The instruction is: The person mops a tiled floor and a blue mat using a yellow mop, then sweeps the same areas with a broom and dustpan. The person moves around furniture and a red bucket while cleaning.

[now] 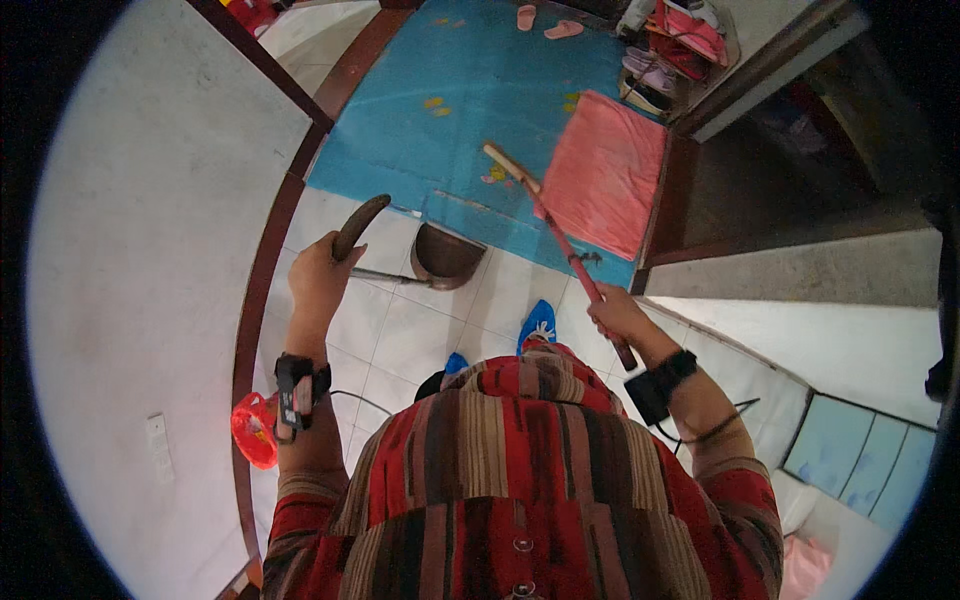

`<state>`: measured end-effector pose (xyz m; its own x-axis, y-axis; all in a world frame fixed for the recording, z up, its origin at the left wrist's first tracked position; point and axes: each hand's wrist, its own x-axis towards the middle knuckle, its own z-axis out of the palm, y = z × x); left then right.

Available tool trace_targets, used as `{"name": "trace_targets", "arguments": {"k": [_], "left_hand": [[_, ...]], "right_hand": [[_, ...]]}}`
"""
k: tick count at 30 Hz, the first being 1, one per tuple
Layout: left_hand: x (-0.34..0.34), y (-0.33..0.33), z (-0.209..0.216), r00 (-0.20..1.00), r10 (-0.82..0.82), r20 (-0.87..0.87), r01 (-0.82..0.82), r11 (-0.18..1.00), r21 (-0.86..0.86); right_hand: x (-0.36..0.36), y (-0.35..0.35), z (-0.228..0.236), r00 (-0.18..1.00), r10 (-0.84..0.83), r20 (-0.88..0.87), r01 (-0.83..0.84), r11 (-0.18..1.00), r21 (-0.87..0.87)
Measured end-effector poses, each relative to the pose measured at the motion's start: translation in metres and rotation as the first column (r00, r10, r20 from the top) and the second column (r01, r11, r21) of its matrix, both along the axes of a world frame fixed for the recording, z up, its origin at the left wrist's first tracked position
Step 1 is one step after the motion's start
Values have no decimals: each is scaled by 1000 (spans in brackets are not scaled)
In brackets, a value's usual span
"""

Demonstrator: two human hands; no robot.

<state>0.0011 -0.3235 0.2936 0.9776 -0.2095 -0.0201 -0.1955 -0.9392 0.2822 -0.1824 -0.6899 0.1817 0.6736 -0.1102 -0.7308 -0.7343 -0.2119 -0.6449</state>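
Note:
My left hand [318, 280] is closed around the dark curved grip [360, 226] of a long-handled dustpan. A thin metal rod runs from beside that hand to the brown scoop of the dustpan [448, 257], which rests on the white tiles against the near edge of a blue mat [400, 130]. My right hand [622, 318] grips the red handle of a broom [560, 238]. The handle slants forward and left, and its narrow beige-and-brown head [512, 166] lies over the mat, left of a pink cloth mat [607, 172].
Pink slippers [563, 30] sit at the mat's far edge, and a shoe rack [675, 55] stands at the far right. A white wall [170, 250] rises on the left; a red plastic bag [256, 430] is beside my left forearm. Blue-covered shoes [538, 322] are below me.

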Motion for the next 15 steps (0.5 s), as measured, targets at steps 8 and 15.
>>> {"name": "trace_targets", "arguments": {"k": [8, 15], "left_hand": [[45, -38, -12, 997, 71, 20, -73, 986, 150], [58, -39, -11, 988, 147, -35, -138, 971, 195]], "right_hand": [[65, -33, -69, 827, 559, -62, -546, 773, -323], [46, -50, -6, 840, 540, -55, -533, 840, 106]]}}
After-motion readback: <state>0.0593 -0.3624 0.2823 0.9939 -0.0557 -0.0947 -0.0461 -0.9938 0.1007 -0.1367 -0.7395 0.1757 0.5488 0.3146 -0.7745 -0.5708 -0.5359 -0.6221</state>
